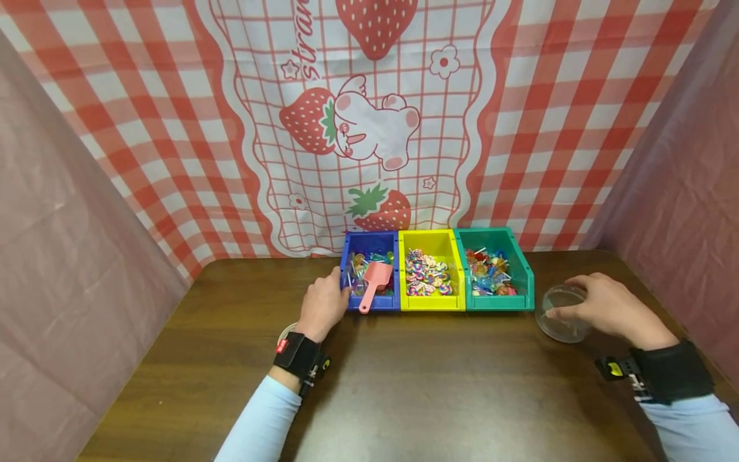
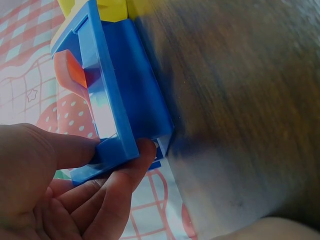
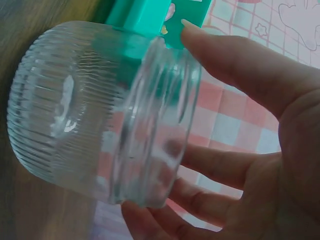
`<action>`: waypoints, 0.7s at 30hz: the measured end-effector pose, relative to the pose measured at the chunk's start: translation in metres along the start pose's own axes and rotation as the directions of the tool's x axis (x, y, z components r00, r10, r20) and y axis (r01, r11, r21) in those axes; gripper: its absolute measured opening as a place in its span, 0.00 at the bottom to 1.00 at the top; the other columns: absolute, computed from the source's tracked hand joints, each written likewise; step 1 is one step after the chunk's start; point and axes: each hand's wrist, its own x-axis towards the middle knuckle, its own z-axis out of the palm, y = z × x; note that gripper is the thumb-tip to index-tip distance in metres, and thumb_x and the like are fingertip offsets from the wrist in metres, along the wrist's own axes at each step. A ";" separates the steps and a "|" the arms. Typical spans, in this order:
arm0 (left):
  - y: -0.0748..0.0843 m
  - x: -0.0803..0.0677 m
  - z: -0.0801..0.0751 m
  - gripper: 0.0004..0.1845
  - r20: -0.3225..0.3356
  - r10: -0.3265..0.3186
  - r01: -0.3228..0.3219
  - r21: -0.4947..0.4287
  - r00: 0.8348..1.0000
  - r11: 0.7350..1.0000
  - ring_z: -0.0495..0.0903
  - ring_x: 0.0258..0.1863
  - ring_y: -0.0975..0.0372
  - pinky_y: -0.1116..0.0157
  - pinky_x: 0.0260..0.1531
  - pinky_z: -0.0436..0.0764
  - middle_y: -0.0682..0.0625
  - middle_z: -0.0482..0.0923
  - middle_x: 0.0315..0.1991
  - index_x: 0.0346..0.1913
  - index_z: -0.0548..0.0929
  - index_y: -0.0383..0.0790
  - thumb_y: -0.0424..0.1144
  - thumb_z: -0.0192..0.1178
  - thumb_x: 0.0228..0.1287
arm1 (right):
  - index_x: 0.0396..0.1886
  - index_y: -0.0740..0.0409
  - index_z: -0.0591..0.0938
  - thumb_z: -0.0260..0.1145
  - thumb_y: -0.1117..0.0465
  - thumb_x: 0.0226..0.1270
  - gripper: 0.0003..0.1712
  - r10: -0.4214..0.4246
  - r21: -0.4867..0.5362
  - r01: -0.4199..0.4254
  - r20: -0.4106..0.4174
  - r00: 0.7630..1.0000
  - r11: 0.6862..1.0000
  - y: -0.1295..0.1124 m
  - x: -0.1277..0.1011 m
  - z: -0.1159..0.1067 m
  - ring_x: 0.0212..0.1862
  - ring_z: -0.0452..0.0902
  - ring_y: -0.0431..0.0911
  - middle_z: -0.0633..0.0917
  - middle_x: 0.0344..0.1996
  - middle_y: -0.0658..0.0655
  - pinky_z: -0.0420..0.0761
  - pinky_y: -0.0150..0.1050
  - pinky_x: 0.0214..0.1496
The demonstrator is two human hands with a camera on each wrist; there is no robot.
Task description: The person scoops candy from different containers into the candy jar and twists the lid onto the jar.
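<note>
My left hand (image 1: 324,307) grips the left side rim of the blue bin (image 2: 135,75), thumb inside and fingers outside. A pink scoop (image 1: 376,279) lies in that bin on small colourful pieces, its handle over the front edge. At the right, my right hand (image 1: 612,309) holds a clear glass jar (image 3: 65,105) round its open mouth, thumb on one side and fingers on the other. The jar has ribbed walls and stands on the table beside the green bin (image 1: 525,282). Between the blue and green bins is the yellow bin (image 1: 432,303), holding small swirl lollipops (image 1: 427,273).
The three bins stand side by side at the back of the brown wooden table (image 1: 450,385), against a red-and-white checked cloth (image 1: 537,128). Small candy-like pieces (image 1: 491,276) fill the green bin. A pale round rim (image 1: 285,333) shows partly behind my left wrist.
</note>
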 end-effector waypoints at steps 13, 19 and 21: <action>0.000 -0.001 -0.001 0.21 -0.010 0.005 -0.005 0.004 1.000 1.000 0.85 0.34 0.42 0.46 0.32 0.80 0.34 0.84 0.37 0.57 0.78 0.33 0.41 0.65 0.67 | 0.52 0.81 0.75 0.79 0.38 0.47 0.52 -0.009 -0.011 0.009 0.051 0.999 1.000 -0.014 -0.003 0.001 0.47 0.75 0.67 0.80 0.45 0.75 0.76 0.61 0.43; 0.001 0.000 -0.001 0.21 0.004 -0.010 0.010 0.006 1.000 1.000 0.85 0.34 0.43 0.47 0.33 0.81 0.35 0.84 0.38 0.57 0.78 0.33 0.41 0.65 0.67 | 0.51 0.79 0.76 0.79 0.36 0.45 0.52 -0.003 -0.014 0.004 0.077 0.997 1.000 -0.021 -0.004 0.001 0.46 0.76 0.66 0.81 0.43 0.72 0.77 0.59 0.42; 0.001 0.000 -0.001 0.21 0.007 -0.013 0.013 0.006 1.000 1.000 0.85 0.34 0.43 0.47 0.33 0.81 0.35 0.84 0.37 0.57 0.78 0.33 0.41 0.65 0.67 | 0.50 0.79 0.77 0.80 0.36 0.44 0.52 -0.004 -0.012 0.005 0.085 0.996 1.000 -0.023 -0.005 0.001 0.45 0.77 0.65 0.82 0.41 0.71 0.77 0.58 0.41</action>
